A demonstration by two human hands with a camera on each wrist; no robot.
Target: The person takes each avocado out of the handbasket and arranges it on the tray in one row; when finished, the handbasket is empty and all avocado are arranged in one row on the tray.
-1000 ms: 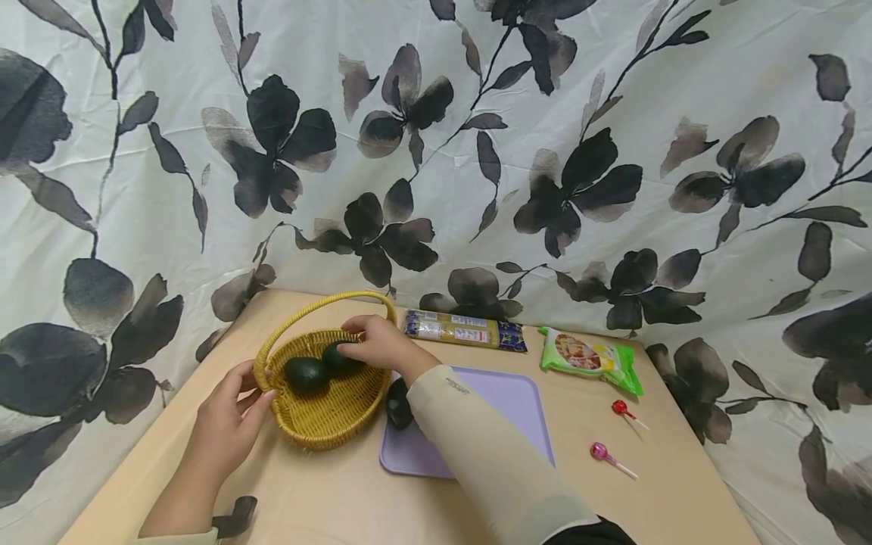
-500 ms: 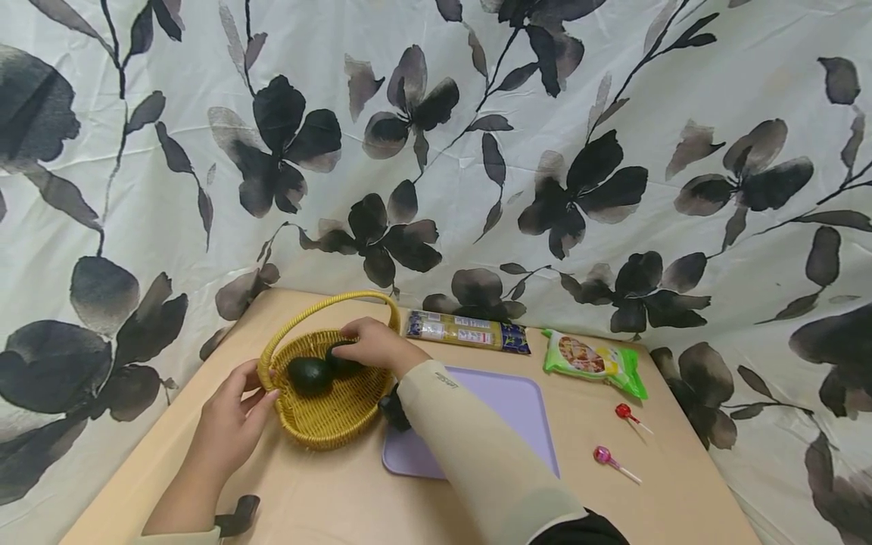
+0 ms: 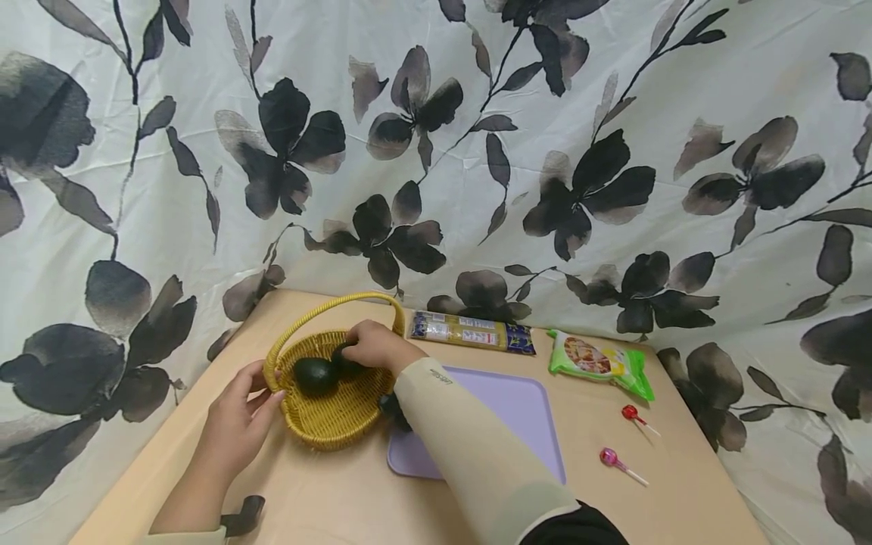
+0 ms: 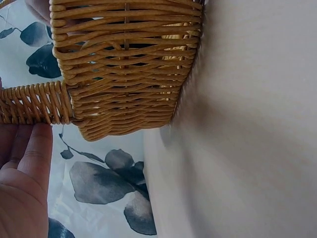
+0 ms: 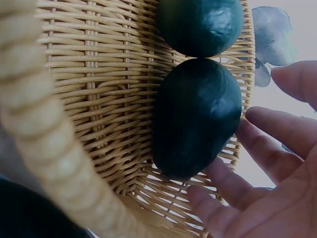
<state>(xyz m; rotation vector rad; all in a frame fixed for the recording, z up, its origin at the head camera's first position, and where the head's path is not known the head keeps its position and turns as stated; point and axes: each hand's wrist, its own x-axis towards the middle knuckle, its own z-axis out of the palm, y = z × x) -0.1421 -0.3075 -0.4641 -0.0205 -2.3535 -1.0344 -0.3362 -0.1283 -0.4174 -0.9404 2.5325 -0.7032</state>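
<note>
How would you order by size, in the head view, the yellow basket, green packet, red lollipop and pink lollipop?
1. Yellow basket
2. Green packet
3. Pink lollipop and red lollipop: nearly alike; the pink one lies nearer, so unranked.

Lilac tray (image 3: 521,401) flat on pale tan table (image 3: 688,499), long packet (image 3: 471,333) with dark-blue end lying behind it, green packet (image 3: 599,363) with a food picture right of that. Red lollipop (image 3: 630,412) and pink lollipop (image 3: 608,456) lie apart at right, red one farther back, white sticks angled toward lower right. White cloth (image 3: 490,197) with dark grey flowers hangs behind, some creases.
</note>
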